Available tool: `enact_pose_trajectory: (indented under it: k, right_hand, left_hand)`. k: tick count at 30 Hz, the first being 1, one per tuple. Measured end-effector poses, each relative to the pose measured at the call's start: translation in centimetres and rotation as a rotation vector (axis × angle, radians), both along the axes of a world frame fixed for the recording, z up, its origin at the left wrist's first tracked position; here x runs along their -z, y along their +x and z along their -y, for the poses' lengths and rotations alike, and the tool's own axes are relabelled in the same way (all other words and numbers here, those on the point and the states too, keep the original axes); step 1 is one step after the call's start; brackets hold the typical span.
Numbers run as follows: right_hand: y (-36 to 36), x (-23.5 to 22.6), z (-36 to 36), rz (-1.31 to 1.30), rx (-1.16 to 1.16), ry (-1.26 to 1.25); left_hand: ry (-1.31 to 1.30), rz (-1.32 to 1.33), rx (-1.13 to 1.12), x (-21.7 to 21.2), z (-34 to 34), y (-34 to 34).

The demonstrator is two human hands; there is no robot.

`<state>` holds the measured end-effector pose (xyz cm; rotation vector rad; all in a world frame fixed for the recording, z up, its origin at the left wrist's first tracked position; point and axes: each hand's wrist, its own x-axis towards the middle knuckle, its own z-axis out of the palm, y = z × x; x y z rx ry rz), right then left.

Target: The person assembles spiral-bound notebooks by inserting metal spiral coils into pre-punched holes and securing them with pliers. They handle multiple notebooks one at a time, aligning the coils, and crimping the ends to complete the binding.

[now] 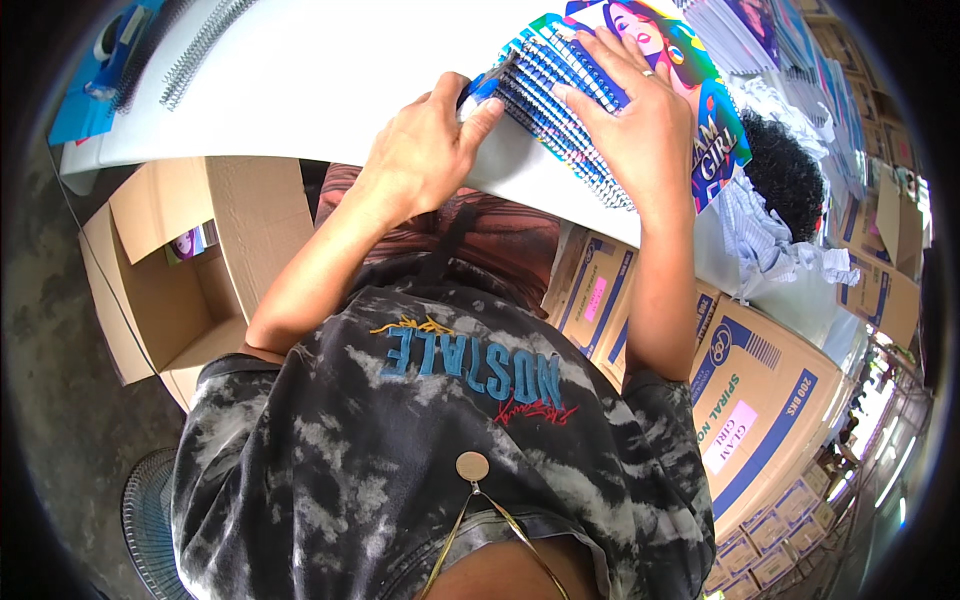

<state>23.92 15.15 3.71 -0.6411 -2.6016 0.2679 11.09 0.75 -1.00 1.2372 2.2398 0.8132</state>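
Note:
A colourful notebook [690, 70] with a spiral wire binding [560, 110] lies on a white table [300, 90]. My right hand [625, 110] lies flat on the cover, fingers spread, pressing beside the spiral. My left hand [425, 145] is closed around a small blue-handled tool [485, 85] at the near end of the spiral.
An open cardboard box [180, 270] stands on the floor at left. Printed cartons [760, 400] are stacked at right. Loose wire spirals [195, 50] lie on the table's far left. Stacks of notebooks [760, 30] and another person's dark hair [790, 170] are at upper right. A fan [150, 530] stands below left.

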Motion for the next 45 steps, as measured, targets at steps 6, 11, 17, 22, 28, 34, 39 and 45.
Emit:
enact_pose_trajectory:
  k: [6,11,17,22,28,34,39,45]
  right_hand:
    - [-0.2,0.0,0.4,0.128,0.015,0.083]
    - [-0.3,-0.2,0.5,0.108,0.021,0.131]
    - [-0.4,-1.2,1.0,0.185,0.019,0.048]
    - [-0.6,-1.6,1.2,0.109,-0.001,0.044]
    - [-0.6,-0.8,1.3,0.175,0.032,0.168]
    - [-0.7,-0.9,1.9,0.182,0.042,0.177]
    - [-1.1,-1.2,2.3,0.219,0.065,0.228]
    - [-1.1,-0.1,2.4,0.259,0.115,0.297]
  left_hand:
    - [0.206,1.849,0.155,0.8,0.9,-1.7]
    - [0.074,1.003,0.131,0.8,0.7,-1.8]
    - [0.138,1.521,0.055,1.1,1.0,-1.4]
    - [0.134,1.664,0.104,1.7,1.0,-1.9]
    - [-0.046,0.311,0.008,0.3,0.8,-0.3]
    - [0.158,1.885,0.04,2.1,1.6,-1.9]
    - [-0.077,0.201,0.031,1.5,1.0,-0.2]
    - [0.14,1.739,0.092,2.7,1.5,-1.7]
